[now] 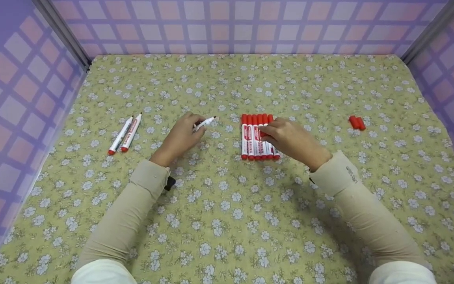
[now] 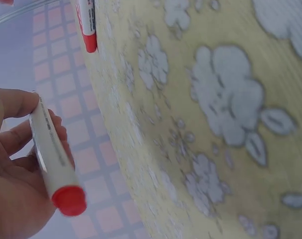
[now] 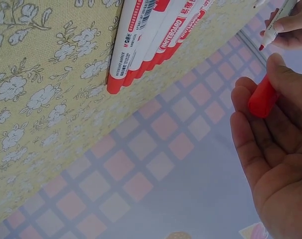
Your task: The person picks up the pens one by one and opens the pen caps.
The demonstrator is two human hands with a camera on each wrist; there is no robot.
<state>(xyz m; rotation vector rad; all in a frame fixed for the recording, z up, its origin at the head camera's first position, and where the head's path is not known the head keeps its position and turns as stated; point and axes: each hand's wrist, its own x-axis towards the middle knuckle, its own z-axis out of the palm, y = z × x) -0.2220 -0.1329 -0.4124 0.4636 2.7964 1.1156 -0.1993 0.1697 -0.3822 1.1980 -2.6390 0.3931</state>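
Observation:
My left hand point(image 1: 183, 136) grips an uncapped whiteboard marker point(image 2: 54, 149), white with a red end plug. In the head view its bare dark tip points right, away from the palm. My right hand point(image 1: 290, 140) pinches a loose red marker cap point(image 3: 263, 97) between thumb and fingers. Below that hand lies a row of several capped red whiteboard markers point(image 1: 244, 138), side by side; the hand covers part of the row in the head view. The cap and the held marker are apart, with the row's left part between the hands.
Two uncapped markers point(image 1: 132, 132) lie side by side at the left, tips pointing away. Two loose red caps point(image 1: 357, 122) lie together at the right. A floral cloth point(image 1: 219, 205) covers the table, with checkered walls point(image 1: 235, 27) at the back and sides.

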